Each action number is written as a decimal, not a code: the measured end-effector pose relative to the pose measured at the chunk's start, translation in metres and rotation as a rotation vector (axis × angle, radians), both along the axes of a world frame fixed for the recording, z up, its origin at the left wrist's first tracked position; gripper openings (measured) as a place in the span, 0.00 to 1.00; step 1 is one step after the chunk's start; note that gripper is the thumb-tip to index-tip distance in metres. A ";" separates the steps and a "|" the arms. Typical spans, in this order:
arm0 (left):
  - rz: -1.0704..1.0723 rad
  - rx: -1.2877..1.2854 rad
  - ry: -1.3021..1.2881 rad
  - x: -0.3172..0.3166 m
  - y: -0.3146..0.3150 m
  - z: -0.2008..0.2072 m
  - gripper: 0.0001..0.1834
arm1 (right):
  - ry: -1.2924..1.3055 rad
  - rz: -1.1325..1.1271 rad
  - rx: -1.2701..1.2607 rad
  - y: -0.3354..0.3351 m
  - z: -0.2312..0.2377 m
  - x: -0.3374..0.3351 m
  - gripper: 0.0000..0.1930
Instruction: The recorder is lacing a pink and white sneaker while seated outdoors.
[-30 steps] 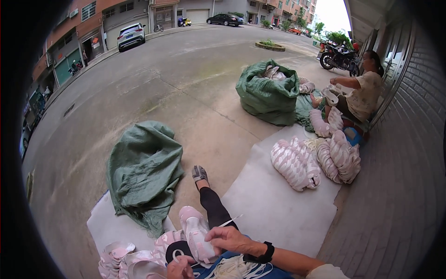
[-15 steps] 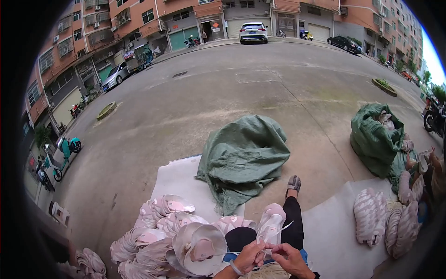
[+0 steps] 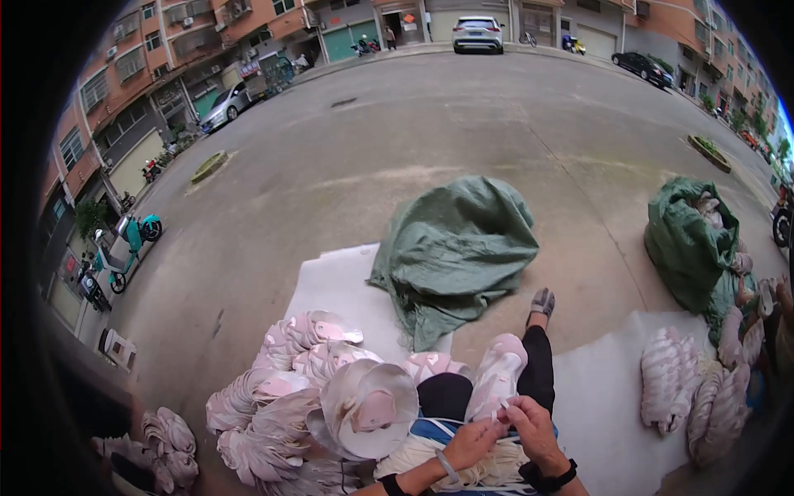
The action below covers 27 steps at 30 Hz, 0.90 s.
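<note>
A pink-and-white fabric shoe upper lies in the person's lap and is the landmark here. Its rounded toe points away from the body, leaning slightly right, and its long axis runs from the two hands out toward the street. The left hand and right hand meet at its near end, fingertips almost touching. The right hand's thumb and fingers are pinched together on a thin white lace; the left hand's fingers are curled closed and appear to nip the same lace, though the exact grip is too small to tell. Holding the toe outward seems to keep the near end within both hands' reach.

A loose bundle of cream-white laces lies nearer the body than the upper, probably to be handy. Left of the upper, stacks of nested pink-and-white uppers are likely kept nested to save room. Beyond it, a crumpled green woven sack partly covers a white sheet.
</note>
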<state>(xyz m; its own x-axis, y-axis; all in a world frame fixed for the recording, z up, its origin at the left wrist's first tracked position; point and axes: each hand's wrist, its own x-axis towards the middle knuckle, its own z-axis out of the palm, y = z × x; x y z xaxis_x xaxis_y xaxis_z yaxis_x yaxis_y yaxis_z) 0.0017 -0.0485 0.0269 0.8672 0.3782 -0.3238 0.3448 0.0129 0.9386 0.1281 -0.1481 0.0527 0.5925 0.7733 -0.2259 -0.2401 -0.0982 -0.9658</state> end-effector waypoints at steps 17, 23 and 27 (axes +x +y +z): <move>-0.060 -0.165 0.002 0.000 0.014 0.030 0.20 | 0.531 -0.142 0.242 -0.002 0.017 0.016 0.12; 0.128 -0.797 0.026 0.000 0.053 0.039 0.34 | 0.031 0.018 -0.033 -0.009 0.024 0.030 0.13; 0.043 -0.874 0.048 0.002 0.061 0.038 0.33 | -0.015 -0.034 0.015 0.013 0.023 0.009 0.10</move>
<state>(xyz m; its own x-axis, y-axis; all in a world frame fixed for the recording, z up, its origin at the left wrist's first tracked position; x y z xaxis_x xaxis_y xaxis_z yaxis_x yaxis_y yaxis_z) 0.0035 0.0121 0.0652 0.8361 0.0092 -0.5485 0.3665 0.7346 0.5710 0.1373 -0.1347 0.0759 0.6217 0.7559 -0.2049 -0.2285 -0.0752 -0.9706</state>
